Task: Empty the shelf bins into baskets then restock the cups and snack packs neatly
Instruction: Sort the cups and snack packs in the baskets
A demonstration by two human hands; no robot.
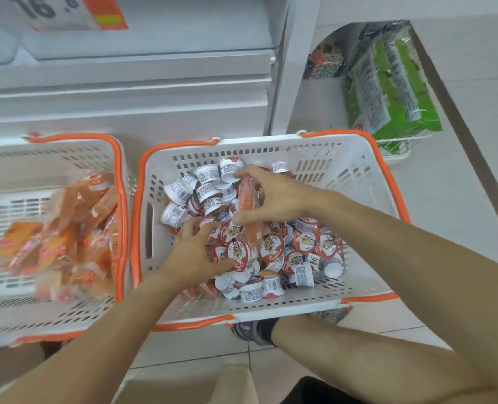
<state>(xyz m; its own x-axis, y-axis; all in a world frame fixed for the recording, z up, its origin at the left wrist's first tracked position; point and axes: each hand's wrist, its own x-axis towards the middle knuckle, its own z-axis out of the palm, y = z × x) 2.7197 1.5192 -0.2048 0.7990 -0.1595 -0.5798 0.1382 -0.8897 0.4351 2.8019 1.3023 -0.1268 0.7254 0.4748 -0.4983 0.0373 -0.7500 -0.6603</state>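
A white basket with orange handles (355, 158) sits on the floor in the middle, filled with several small white cups with red tiger lids (306, 243). My right hand (274, 196) pinches an orange snack pack (249, 205) above the cups. My left hand (198, 249) reaches into the pile and grips a cup (237, 253) between thumb and fingers. A second white basket (52, 153) at the left holds several orange snack packs (64, 237).
White shelf bins (142, 71) stand behind the baskets, with a price sign (67, 10) at the top left. Green packs (393, 91) sit in a wire rack at the upper right. My shoe (250, 330) is on the tiled floor below the basket.
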